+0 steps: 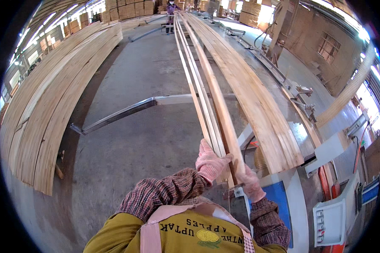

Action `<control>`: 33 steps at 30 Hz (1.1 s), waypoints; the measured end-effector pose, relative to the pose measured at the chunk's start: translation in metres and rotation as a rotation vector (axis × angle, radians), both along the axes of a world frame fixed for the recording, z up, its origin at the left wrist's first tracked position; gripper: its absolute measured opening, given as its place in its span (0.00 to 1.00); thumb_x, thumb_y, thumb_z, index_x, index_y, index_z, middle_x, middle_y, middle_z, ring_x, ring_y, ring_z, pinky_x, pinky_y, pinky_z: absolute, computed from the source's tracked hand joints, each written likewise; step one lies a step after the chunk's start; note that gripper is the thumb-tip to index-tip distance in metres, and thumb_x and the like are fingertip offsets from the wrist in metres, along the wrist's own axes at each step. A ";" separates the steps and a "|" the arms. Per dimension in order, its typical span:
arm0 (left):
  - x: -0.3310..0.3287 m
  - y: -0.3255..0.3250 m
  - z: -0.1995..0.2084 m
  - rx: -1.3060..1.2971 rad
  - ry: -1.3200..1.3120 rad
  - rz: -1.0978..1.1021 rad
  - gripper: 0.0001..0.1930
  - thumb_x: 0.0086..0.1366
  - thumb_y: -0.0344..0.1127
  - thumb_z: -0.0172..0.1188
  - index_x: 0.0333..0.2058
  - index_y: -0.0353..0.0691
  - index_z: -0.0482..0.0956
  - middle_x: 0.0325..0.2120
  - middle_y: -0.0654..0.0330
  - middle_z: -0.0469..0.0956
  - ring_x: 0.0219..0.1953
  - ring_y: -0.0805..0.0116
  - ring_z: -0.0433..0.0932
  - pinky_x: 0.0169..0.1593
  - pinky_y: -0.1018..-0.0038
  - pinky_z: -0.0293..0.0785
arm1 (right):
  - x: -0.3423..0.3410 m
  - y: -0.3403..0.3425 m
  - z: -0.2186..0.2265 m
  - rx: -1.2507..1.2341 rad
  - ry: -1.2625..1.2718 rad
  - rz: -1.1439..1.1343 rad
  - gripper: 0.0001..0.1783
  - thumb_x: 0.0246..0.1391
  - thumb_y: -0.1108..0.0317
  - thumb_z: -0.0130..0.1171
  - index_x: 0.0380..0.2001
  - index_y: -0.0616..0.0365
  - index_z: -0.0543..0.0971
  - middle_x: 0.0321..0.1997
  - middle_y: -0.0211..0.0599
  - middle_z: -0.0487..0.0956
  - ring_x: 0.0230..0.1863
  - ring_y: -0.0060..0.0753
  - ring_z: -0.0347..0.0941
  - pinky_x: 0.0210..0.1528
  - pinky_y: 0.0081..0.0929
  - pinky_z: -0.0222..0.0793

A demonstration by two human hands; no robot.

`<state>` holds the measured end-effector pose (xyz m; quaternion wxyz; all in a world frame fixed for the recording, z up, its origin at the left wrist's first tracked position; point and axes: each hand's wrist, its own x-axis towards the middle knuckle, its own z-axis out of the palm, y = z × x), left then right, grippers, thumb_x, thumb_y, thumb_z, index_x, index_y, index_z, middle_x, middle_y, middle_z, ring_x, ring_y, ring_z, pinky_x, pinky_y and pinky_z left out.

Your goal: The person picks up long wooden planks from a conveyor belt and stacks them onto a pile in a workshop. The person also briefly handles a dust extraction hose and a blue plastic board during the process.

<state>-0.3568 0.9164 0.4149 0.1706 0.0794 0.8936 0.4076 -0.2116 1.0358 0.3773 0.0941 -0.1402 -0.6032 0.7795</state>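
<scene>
Both my hands wear pink gloves. My left hand [213, 162] is closed at the near end of several long, thin wooden strips [203, 101], its thumb reaching toward the board beside them. My right hand [251, 184] is closed around the right side of a thicker long wooden board [219, 101], close to its near end; its palm side is hidden. Strips and board run side by side away from me. At their far end stands another person [171, 14], small in the picture, whose hands I cannot make out.
Wide planks [253, 105] lie to the right along a machine with a blue panel [276, 198]. A bent metal support bar [122, 114] crosses below the strips. At left is a large plank stack [50, 109]. A ribbed hose [346, 92] hangs at right.
</scene>
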 end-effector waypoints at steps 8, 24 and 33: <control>-0.002 -0.007 0.017 -0.049 -0.075 -0.064 0.68 0.39 0.56 0.77 0.69 0.32 0.40 0.65 0.46 0.56 0.64 0.49 0.64 0.63 0.64 0.67 | -0.008 0.052 -0.025 1.391 -0.005 0.075 0.35 0.54 0.52 0.61 0.61 0.59 0.68 0.54 0.46 0.76 0.58 0.42 0.71 0.57 0.34 0.67; -0.004 -0.012 0.020 -0.019 -0.033 -0.038 0.64 0.40 0.53 0.77 0.67 0.33 0.42 0.63 0.47 0.58 0.63 0.48 0.65 0.63 0.61 0.67 | -0.034 0.104 0.019 1.154 -0.414 0.064 0.31 0.50 0.62 0.62 0.57 0.60 0.68 0.45 0.47 0.77 0.48 0.46 0.77 0.48 0.40 0.73; 0.000 -0.001 0.006 -0.065 -0.005 -0.055 0.63 0.45 0.60 0.72 0.68 0.33 0.42 0.65 0.48 0.57 0.62 0.49 0.67 0.61 0.62 0.68 | -0.046 0.082 -0.043 1.189 0.022 0.000 0.25 0.61 0.48 0.52 0.51 0.55 0.78 0.44 0.52 0.81 0.48 0.54 0.76 0.50 0.42 0.72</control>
